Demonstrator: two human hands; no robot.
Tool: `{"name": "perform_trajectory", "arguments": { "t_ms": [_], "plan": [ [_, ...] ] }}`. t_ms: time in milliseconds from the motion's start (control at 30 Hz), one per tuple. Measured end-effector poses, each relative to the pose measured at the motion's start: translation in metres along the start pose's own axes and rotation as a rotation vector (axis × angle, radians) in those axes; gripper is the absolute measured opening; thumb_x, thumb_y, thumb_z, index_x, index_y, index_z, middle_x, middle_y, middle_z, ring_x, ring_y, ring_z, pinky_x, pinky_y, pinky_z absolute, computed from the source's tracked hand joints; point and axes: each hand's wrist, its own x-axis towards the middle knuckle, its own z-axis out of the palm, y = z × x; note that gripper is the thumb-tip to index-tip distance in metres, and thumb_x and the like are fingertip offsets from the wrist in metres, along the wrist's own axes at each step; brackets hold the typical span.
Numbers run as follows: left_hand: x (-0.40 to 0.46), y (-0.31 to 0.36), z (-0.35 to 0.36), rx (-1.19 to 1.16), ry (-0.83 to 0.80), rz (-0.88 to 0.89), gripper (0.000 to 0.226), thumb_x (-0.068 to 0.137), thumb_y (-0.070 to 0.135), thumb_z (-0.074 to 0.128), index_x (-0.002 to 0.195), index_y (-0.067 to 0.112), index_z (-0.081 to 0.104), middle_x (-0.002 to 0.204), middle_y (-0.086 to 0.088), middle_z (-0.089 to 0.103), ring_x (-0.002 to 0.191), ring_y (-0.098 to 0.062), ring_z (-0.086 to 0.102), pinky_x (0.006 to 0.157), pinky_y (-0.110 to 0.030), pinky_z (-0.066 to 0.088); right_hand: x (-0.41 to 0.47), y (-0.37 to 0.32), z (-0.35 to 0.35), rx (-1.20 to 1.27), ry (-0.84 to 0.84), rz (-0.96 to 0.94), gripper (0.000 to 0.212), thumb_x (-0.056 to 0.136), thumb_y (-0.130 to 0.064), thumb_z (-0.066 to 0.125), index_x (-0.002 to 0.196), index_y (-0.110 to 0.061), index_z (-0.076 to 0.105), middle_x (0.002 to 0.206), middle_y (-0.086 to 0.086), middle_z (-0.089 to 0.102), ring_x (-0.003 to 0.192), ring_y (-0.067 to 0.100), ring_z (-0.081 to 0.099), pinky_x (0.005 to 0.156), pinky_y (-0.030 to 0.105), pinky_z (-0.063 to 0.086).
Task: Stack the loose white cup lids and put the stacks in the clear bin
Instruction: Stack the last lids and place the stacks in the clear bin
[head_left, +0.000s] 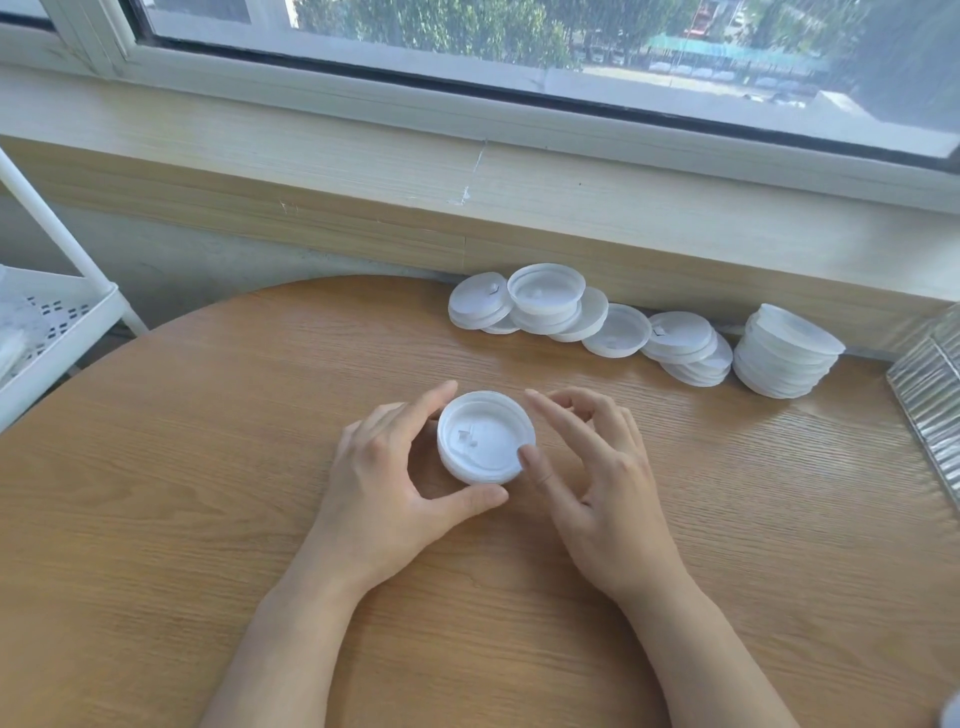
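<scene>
At a round wooden surface (208, 519), my left hand (387, 483) curls its fingers (410, 415) and thumb around a short stack of white cup lids (485, 439); my right hand (597, 467) touches its rim, fingers loosely spread. Loose lids (550, 306) and a taller stack (787, 351) sit beneath the window (519, 47).

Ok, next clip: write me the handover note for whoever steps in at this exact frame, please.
Left hand: finger and thumb grip a short stack of lids on the table.
Right hand: open, thumb tip touching the stack's rim.
Loose lids lie overlapping along the far edge; a taller stack stands to their right.
The ribbed clear bin is at the right edge, barely in view.
Done: two stacks started.
Left: stack the loose lids, move all stacks into the bin.
</scene>
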Motion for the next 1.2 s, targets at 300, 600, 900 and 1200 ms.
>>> {"name": "perform_trajectory", "arguments": {
  "t_ms": [300, 600, 900, 1200],
  "plan": [
    [-0.001, 0.002, -0.001, -0.021, 0.017, 0.012, 0.09, 0.068, 0.085, 0.063, 0.148, 0.048, 0.046, 0.121, 0.044, 0.049, 0.12, 0.028, 0.037, 0.109, -0.014, 0.023, 0.0, 0.005, 0.005, -0.088, -0.102, 0.01, 0.05, 0.103, -0.055, 0.05, 0.148, -0.033, 0.057, 0.138, -0.018, 0.052, 0.128, 0.009, 0.047, 0.109, 0.038, 0.04],
    [0.0, -0.003, 0.002, -0.009, 0.013, 0.011, 0.084, 0.074, 0.085, 0.056, 0.146, 0.043, 0.055, 0.121, 0.046, 0.044, 0.121, 0.03, 0.034, 0.112, -0.023, 0.027, 0.0, 0.005, 0.005, -0.107, -0.128, 0.044, 0.054, 0.103, -0.058, 0.044, 0.149, -0.034, 0.055, 0.139, -0.018, 0.052, 0.129, 0.009, 0.046, 0.11, 0.035, 0.037],
    [0.003, -0.008, 0.006, 0.067, -0.036, 0.035, 0.092, 0.077, 0.089, 0.049, 0.149, 0.032, 0.055, 0.13, 0.033, 0.049, 0.131, 0.009, 0.04, 0.11, -0.02, 0.02, 0.001, 0.008, 0.006, -0.135, -0.148, 0.071, 0.057, 0.101, -0.064, 0.042, 0.147, -0.035, 0.058, 0.136, -0.017, 0.055, 0.129, 0.011, 0.047, 0.111, 0.038, 0.036],
    [0.002, -0.01, -0.003, -0.125, -0.027, -0.04, 0.073, 0.078, 0.083, 0.06, 0.145, 0.056, 0.048, 0.128, 0.041, 0.055, 0.132, 0.014, 0.042, 0.118, -0.028, 0.032, 0.001, 0.009, 0.003, -0.038, -0.113, 0.084, 0.052, 0.1, -0.063, 0.046, 0.147, -0.041, 0.055, 0.136, -0.023, 0.054, 0.129, 0.003, 0.045, 0.113, 0.034, 0.035]
  ]
}}
